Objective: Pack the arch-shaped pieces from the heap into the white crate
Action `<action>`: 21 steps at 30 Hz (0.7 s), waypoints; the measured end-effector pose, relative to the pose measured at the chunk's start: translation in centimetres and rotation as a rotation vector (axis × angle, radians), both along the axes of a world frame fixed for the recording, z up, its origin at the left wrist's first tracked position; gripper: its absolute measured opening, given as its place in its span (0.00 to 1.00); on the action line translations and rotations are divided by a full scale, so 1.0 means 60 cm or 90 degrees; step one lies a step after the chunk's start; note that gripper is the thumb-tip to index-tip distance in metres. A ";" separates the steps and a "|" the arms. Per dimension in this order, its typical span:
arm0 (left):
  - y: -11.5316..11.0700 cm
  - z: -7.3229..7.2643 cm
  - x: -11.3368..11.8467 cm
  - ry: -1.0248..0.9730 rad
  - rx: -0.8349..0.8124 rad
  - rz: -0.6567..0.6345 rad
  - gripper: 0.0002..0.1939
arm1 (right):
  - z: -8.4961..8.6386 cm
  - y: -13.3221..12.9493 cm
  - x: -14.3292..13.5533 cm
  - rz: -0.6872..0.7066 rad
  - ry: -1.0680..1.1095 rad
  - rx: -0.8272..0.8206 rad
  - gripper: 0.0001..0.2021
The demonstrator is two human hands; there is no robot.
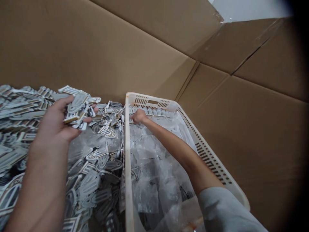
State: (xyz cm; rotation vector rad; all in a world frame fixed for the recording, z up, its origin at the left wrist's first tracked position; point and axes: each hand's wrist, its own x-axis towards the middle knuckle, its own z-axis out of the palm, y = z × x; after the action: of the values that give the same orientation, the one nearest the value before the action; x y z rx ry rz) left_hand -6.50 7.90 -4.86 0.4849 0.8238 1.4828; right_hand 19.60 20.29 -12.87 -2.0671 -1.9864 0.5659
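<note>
L hand [56, 120] curled round bunch of flat pcs [79, 104], loose pile [90, 185] below & around it. R hand [139, 116] inside white basket [127, 164], at row of pcs [158, 112] running off to its right; can't tell if pinching any. Clear plastic bags [146, 148] just below R hand.

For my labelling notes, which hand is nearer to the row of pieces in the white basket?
Right. The right hand is at the left end of the row in the basket; the left hand is outside, above the loose pile, holding several pieces.
</note>
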 end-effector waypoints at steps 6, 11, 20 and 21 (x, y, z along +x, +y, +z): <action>-0.008 -0.002 0.006 0.001 0.039 -0.063 0.11 | 0.043 -0.020 -0.017 0.009 0.002 0.156 0.09; -0.008 -0.004 0.008 -0.001 0.058 -0.076 0.13 | 0.138 -0.067 -0.057 0.219 0.183 0.432 0.18; -0.013 -0.004 0.018 -0.049 0.067 -0.044 0.05 | 0.207 -0.145 -0.131 0.705 -0.065 0.471 0.16; -0.011 -0.006 0.016 -0.050 0.065 -0.050 0.05 | 0.210 -0.147 -0.133 0.706 -0.077 0.476 0.13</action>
State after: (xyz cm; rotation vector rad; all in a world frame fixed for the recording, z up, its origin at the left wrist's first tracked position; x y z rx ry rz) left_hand -5.51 7.24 -5.25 0.5261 0.6629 1.4669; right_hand 11.61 11.47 -0.30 -0.4948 -2.7029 -0.1864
